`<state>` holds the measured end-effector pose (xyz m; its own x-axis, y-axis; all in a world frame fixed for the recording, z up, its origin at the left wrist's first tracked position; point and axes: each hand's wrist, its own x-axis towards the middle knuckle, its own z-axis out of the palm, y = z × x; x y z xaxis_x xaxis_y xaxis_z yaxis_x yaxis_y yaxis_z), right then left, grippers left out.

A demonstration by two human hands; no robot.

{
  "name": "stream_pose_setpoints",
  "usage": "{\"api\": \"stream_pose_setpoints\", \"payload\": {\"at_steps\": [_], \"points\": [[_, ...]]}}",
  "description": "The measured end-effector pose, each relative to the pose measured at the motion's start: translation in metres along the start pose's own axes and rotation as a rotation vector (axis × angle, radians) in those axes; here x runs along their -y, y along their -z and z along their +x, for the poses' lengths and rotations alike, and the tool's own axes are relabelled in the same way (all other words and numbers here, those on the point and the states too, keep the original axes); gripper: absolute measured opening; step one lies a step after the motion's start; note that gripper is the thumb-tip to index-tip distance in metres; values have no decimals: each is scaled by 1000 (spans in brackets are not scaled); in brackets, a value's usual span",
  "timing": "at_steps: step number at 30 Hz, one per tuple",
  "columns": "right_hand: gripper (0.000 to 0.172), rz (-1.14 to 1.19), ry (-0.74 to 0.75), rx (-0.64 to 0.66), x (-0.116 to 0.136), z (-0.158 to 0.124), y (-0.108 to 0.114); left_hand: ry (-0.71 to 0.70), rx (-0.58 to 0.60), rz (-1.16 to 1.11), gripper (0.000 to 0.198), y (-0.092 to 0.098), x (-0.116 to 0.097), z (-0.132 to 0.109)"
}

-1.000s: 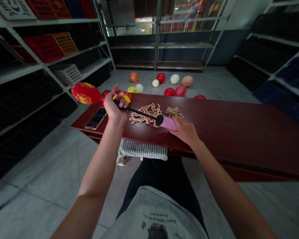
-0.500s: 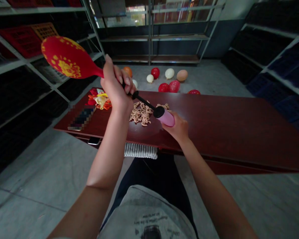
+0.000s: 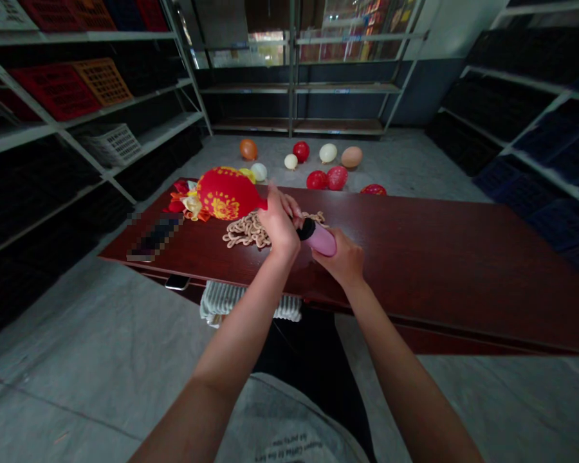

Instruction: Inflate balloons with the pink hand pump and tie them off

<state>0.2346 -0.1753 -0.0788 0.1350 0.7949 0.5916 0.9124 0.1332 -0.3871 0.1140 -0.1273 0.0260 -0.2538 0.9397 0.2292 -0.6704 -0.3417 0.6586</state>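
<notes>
Two-handed above a long, dark red-brown wooden table (image 3: 439, 257): clasping a pink, cylindrical hand pump (image 3: 322, 240) with a black end, its barrel wrapped in the right hand (image 3: 345, 258); holding a red, teardrop-shaped inflated balloon (image 3: 228, 193) with yellow flower print by its neck in the curled left hand (image 3: 282, 226), close against the pump's black end, exact finger contact hidden. Near the balloon, a loose heap of tan, curled, cord-like pieces (image 3: 247, 233) on the tabletop; beyond, round red, white and orange balloons (image 3: 337, 179) on grey flooring (image 3: 395, 164).
</notes>
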Motion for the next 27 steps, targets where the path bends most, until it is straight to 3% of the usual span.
{"api": "stream_pose_setpoints", "payload": {"at_steps": [13, 19, 27], "points": [[38, -169, 379, 175, 18, -3, -2, 154, -301, -202, 53, 83, -26, 2], [35, -179, 422, 202, 18, -4, -2, 211, -308, -219, 53, 96, -48, 2], [46, -130, 367, 217, 14, -2, -6, 135, -239, -167, 52, 101, -96, 17]]}}
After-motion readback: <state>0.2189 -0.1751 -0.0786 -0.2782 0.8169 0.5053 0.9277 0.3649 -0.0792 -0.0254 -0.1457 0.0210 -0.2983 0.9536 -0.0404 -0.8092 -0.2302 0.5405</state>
